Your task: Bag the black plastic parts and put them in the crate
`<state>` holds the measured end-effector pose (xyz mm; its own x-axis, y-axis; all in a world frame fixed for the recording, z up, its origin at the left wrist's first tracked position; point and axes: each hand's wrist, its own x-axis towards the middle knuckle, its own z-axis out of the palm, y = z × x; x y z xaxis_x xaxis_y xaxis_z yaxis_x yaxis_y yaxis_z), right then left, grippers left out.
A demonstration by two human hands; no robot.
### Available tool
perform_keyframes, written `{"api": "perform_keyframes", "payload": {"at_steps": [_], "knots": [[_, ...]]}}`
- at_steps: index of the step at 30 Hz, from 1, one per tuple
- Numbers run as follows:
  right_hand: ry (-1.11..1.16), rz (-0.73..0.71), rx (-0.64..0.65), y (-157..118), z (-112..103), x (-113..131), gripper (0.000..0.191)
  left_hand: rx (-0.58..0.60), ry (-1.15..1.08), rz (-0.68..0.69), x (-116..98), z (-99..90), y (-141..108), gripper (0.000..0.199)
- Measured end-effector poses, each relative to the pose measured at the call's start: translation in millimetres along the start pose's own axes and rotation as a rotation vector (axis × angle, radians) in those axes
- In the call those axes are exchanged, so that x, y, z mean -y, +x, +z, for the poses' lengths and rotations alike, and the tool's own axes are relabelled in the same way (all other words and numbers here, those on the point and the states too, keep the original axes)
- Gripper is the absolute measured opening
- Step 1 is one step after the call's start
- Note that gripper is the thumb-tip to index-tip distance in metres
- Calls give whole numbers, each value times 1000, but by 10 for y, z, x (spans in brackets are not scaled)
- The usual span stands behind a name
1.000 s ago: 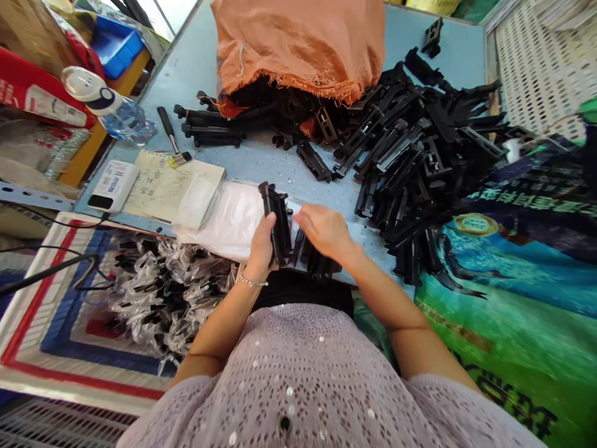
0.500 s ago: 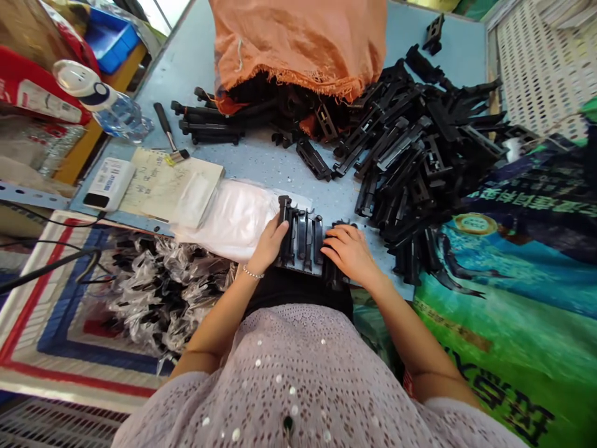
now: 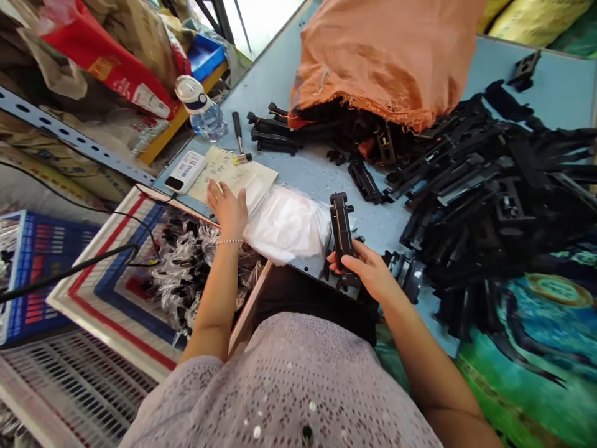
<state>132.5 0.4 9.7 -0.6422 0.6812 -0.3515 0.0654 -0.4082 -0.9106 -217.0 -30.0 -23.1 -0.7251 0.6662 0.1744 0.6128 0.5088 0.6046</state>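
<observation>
My right hand grips a long black plastic part with a knobbed end, tilted up above the table's front edge. Other black parts lie beside and partly under that hand. My left hand is over the notepad, fingers spread, with nothing visible in it. Between the hands lies a stack of thin clear plastic bags. A large heap of similar black parts covers the right side of the table.
An orange woven sack spills black parts at the back. A hammer, a white device and a water bottle stand or lie at left. Below is a white crate with bagged parts. A green sack is at right.
My left hand has left the row of black parts and moved left over the notepad. My right hand has picked up one black part. The view has turned left.
</observation>
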Motion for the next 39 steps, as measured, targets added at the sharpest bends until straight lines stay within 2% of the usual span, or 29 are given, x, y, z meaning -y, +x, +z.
{"api": "perform_keyframes", "payload": {"at_steps": [1,3,6,8,9,10,11,13,15,16,17,19,21,23,25,27,28,30,32,35,37,39], "knots": [[3,-4,3,35,26,6,38,21,113,-11,94,4,74,60],[1,-9,13,115,100,5,39,153,220,62,127,61,-46,52],[12,-8,14,229,184,-3,39,407,163,345,-71,144,-697,37],[32,1,1,278,192,2,39,613,34,580,-198,123,-1139,32],[42,10,-7,293,185,10,39,699,-49,661,-230,90,-1285,32],[49,20,-14,302,175,20,38,736,-128,691,-238,52,-1365,33],[53,30,-20,307,165,32,37,709,-188,658,-224,19,-1384,36],[63,45,-28,313,159,51,35,484,-198,453,-166,-2,-1292,44],[81,55,-28,323,179,59,35,240,-84,245,-132,65,-1174,51],[93,60,-27,330,196,58,35,184,-16,194,-142,125,-1151,54],[104,65,-25,338,216,56,36,183,41,188,-170,193,-1163,56],[118,76,-9,354,247,54,37,297,82,300,-260,317,-1274,54],[124,77,10,361,253,61,38,444,16,478,-337,377,-1416,43],[123,71,13,358,229,80,37,477,-92,552,-351,367,-1482,37],[124,69,-5,356,191,99,37,350,-103,447,-305,333,-1433,35],[139,83,-18,366,162,110,37,209,2,300,-236,326,-1302,38],[150,92,-19,378,156,112,38,181,55,261,-204,338,-1222,38],[171,110,-8,414,162,116,38,203,60,245,-148,379,-1061,28],[183,123,19,461,180,136,38,239,-97,219,-96,407,-911,19],[200,144,71,552,206,210,36,233,-428,34,-24,374,-730,12],[218,159,103,640,235,271,35,198,-574,-82,-1,329,-655,18],[247,177,142,761,301,314,34,176,-644,-127,-13,302,-626,22]]}}
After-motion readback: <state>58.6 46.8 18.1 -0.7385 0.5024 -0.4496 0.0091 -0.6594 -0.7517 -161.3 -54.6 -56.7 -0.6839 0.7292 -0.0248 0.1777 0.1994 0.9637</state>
